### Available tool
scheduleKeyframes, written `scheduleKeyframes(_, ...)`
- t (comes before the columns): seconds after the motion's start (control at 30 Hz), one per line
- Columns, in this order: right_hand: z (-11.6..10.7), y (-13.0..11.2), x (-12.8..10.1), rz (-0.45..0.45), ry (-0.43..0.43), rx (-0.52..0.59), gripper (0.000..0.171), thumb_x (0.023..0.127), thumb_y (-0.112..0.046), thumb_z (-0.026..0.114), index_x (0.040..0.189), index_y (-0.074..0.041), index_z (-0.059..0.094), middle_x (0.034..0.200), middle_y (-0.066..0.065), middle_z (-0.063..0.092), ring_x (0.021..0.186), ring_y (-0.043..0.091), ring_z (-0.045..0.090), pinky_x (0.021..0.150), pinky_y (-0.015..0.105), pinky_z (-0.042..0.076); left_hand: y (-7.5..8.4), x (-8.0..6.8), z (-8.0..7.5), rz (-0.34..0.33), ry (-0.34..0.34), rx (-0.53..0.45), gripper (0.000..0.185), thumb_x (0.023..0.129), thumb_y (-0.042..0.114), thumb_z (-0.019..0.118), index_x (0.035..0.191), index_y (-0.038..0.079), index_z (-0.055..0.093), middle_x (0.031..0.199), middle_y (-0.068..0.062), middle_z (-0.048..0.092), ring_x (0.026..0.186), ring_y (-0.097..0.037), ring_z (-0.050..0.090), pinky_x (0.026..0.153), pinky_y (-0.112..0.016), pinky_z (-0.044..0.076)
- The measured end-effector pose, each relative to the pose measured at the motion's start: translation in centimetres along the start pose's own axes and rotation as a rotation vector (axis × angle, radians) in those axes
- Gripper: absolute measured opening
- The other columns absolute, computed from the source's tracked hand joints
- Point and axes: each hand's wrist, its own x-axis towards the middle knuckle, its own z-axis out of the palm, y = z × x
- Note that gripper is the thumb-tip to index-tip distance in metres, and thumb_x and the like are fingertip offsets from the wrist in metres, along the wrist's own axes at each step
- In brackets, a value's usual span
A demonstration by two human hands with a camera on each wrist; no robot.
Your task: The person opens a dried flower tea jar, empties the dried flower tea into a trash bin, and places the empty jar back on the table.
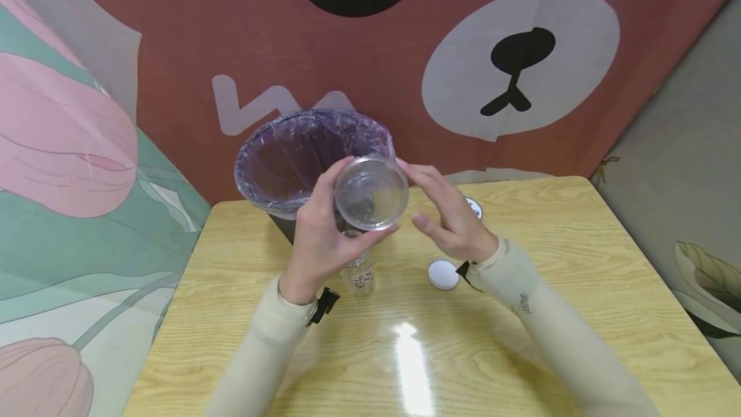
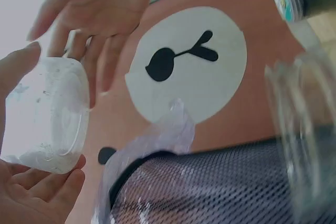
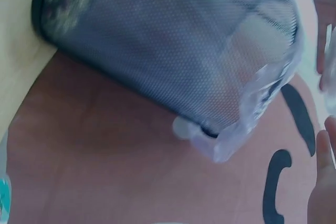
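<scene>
Firm at the Sides, Light on the Walls

The fingers of the left hand [image 1: 324,229] curled round the left side of a clear plastic tub [image 1: 372,193], pinching it between the fingers at its far side and the thumb at its near side. The right hand [image 1: 456,216] held its fingers extended and loosely spread at the tub's right; whether its fingertips touched the wall could not be made out. The tub was off the worktop [image 1: 579,224], its round end tilted towards the head camera.

That thin-looking plastic probably called for even pressure: enough to stop a slip, not enough to buckle it. The right hand would likely help most as a light steady at the opposite side, the tub staying clear of the things below.

Those things were close. A clear labelled jar [image 1: 360,278] stood under the left hand, and a white disc [image 1: 443,274] lay to its right. A mesh bin [image 1: 282,229] with a purple liner [image 1: 370,122] stood near the worktop's far left corner. Beyond the right hand, towards the far edge, a round printed top [image 1: 475,206] was partly hidden.
</scene>
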Motion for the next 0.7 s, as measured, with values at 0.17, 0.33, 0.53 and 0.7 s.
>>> scheduleKeyframes(0.17, 0.1, -0.8, -0.5, -0.037, 0.068, -0.028, 0.067, 0.108, -0.045, 0.047, 0.153, 0.005, 0.043, 0.139, 0.028, 0.054, 0.135, 0.024, 0.054, 0.117, 0.035, 0.042, 0.2, -0.4, 0.8, 0.013, -0.025, -0.018, 0.106, 0.068, 0.032, 0.098, 0.15, -0.003, 0.04, 0.14, -0.018, 0.062, 0.123, -0.03, 0.066, 0.102, -0.042, 0.057)
scheduleKeyframes(0.33, -0.3, -0.9, -1.5, -0.004, 0.095, -0.102, 0.072, 0.105, -0.051, 0.053, 0.148, 0.007, 0.048, 0.132, 0.026, 0.06, 0.127, 0.025, 0.059, 0.115, 0.028, 0.044, 0.1, -1.0, 2.0, -0.003, -0.103, 0.003, 0.114, 0.067, 0.036, 0.098, 0.153, -0.003, 0.035, 0.143, -0.02, 0.059, 0.127, -0.031, 0.064, 0.107, -0.042, 0.054)
scheduleKeyframes(0.53, -1.1, -0.8, -3.2, 0.071, 0.058, -0.128, 0.081, 0.096, -0.059, 0.063, 0.144, 0.006, 0.054, 0.126, 0.023, 0.065, 0.123, 0.023, 0.062, 0.112, 0.024, 0.046, -0.2, -2.0, 3.3, -0.052, -0.205, -0.054, 0.128, 0.061, 0.034, 0.101, 0.159, 0.0, 0.027, 0.148, -0.019, 0.056, 0.135, -0.029, 0.058, 0.114, -0.041, 0.048)
scheduleKeyframes(0.7, -1.6, -0.8, -4.6, 0.128, 0.014, -0.177, 0.081, 0.093, -0.061, 0.065, 0.142, 0.003, 0.057, 0.125, 0.02, 0.067, 0.12, 0.021, 0.063, 0.109, 0.019, 0.044, -0.3, -2.9, 3.7, -0.107, -0.289, -0.096, 0.117, 0.07, 0.034, 0.095, 0.162, 0.008, 0.027, 0.156, -0.015, 0.048, 0.141, -0.026, 0.052, 0.117, -0.044, 0.045)
